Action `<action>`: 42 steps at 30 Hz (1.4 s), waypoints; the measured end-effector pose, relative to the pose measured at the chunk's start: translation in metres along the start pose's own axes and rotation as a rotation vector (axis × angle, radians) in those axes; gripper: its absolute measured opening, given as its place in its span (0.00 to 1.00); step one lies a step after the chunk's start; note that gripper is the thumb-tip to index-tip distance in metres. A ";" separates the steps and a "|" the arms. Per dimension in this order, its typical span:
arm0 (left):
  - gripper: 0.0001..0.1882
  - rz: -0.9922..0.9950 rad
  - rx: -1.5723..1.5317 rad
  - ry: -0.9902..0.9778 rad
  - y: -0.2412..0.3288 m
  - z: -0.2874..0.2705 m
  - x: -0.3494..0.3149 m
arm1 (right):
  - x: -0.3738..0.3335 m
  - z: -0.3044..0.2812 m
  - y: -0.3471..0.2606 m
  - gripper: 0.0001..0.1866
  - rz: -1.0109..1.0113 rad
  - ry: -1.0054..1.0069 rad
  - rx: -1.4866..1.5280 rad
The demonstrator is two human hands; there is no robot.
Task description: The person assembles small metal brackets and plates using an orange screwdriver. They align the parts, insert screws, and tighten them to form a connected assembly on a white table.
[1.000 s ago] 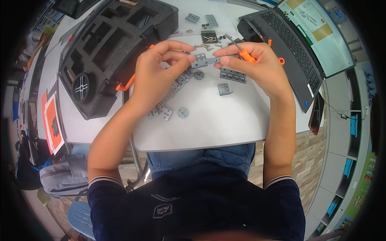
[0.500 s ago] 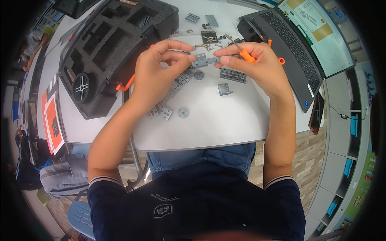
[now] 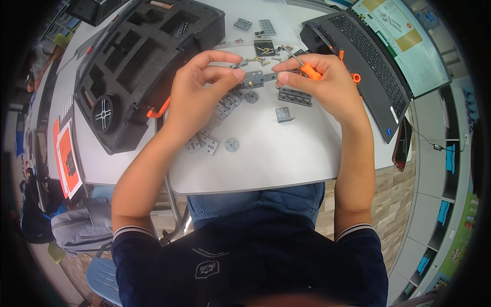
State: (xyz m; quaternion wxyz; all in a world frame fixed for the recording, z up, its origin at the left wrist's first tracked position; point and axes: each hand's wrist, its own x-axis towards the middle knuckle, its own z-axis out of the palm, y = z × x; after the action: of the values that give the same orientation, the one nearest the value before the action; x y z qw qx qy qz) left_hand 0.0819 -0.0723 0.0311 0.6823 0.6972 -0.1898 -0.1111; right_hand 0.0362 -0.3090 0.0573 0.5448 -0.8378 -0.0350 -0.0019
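Brass-coloured fastener (image 3: 250,83) newly shows on grey metal bar (image 3: 267,78) between your hands, perhaps seated. Right hand (image 3: 330,84) pinches bar's end, screwdriver (image 3: 311,72) tucked in; left hand (image 3: 197,87) alongside, can't tell hold.

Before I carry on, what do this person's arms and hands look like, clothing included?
The left hand and right hand are gloveless, with no rings or watch visible. The forearms are uncovered, with no cables. The short sleeves are dark navy, with pale trim at the cuffs.
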 end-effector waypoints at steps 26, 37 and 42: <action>0.22 0.102 -0.083 -0.042 -0.005 -0.004 0.003 | -0.002 -0.003 -0.011 0.11 0.046 -0.074 -0.003; 0.18 0.056 -0.170 -0.070 -0.006 -0.003 0.004 | -0.002 -0.001 -0.009 0.14 0.017 -0.058 0.043; 0.17 0.052 -0.148 -0.090 -0.004 -0.004 0.004 | -0.002 -0.001 -0.006 0.15 -0.001 -0.043 0.039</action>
State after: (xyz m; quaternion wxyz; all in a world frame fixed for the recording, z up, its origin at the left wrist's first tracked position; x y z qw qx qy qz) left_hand 0.0878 -0.0700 0.0275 0.7254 0.6340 -0.2296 -0.1382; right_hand 0.0338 -0.3075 0.0636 0.5603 -0.8268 -0.0470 0.0164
